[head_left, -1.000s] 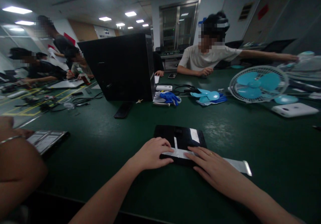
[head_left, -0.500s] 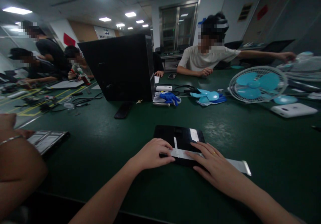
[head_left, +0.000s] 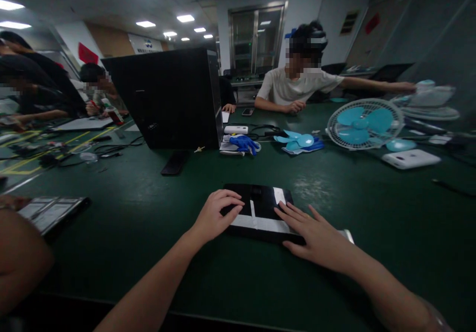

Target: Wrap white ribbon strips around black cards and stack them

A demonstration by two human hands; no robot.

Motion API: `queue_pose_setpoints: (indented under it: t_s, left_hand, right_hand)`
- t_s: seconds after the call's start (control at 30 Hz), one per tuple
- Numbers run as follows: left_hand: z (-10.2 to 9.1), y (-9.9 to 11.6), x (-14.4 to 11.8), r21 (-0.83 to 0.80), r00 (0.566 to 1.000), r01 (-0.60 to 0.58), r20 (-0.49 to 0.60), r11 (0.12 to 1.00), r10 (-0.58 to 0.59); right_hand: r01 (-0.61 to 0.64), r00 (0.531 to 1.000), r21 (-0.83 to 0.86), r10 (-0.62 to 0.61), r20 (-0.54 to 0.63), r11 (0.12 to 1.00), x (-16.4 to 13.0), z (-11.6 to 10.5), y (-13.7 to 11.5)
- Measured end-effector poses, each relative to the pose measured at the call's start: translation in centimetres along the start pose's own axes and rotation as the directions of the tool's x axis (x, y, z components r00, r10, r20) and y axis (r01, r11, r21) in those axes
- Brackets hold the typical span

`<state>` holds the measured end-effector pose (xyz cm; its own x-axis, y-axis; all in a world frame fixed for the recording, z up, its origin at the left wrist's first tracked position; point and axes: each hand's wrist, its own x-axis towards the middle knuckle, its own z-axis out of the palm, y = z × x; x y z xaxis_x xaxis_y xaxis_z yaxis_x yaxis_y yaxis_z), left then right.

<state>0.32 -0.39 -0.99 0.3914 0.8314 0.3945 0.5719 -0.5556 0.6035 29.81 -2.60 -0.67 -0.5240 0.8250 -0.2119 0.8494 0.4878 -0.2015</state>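
Pressing a pale, flat ribbon strip (head_left: 260, 222) down across the near edge of a thin, glossy black rectangular slab (head_left: 260, 200), lying flat on the matte dark-green table mat (head_left: 148, 232) just in front of the body. Left hand (head_left: 214, 216) loosely curled, fingertips bearing on the slab's left part where the strip begins, gripping nothing. Right hand (head_left: 316, 233) open and flat, fingers spread over the strip and the slab's right corner, clasping nothing; the strip's silvery free end (head_left: 346, 234) poking out beyond it onto the mat. Apparently mid-way through smoothing: next calling for an even slide of the fingertips along the strip, slab held steady. Strip thin and papery with a faint sheen; slab hard, smooth, reflective, bearing a small white patch (head_left: 278, 194). Further off, a tall black computer case (head_left: 167, 101) and a white-caged fan with light-blue blades (head_left: 364, 123).
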Motion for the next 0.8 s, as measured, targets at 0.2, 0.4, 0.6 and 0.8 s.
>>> queue_pose_setpoints:
  t_s: [0.2,0.4,0.6,0.8]
  left_hand:
    - [0.1,-1.1,0.2,-0.101,0.996,0.025,-0.088,0.995,-0.034]
    - [0.0,-1.0,0.1,-0.146,0.991,0.041,-0.117,0.988,-0.059]
    - [0.0,-0.5,-0.1,-0.132,0.996,0.024,-0.079,0.991,-0.034]
    - [0.1,-0.5,-0.2,-0.139,0.998,0.002,-0.068,0.99,-0.011]
  right_hand:
    - [-0.066,0.998,-0.077,0.066,0.0,0.995,-0.2,-0.5,0.5]
    - [-0.332,0.943,-0.142,0.334,-0.011,0.933,-1.8,-1.3,6.0]
    - [-0.593,0.805,-0.103,0.593,-0.039,0.799,-5.9,-0.7,13.9]
    - [-0.777,0.623,0.007,0.771,-0.134,0.629,-11.2,0.1,20.8]
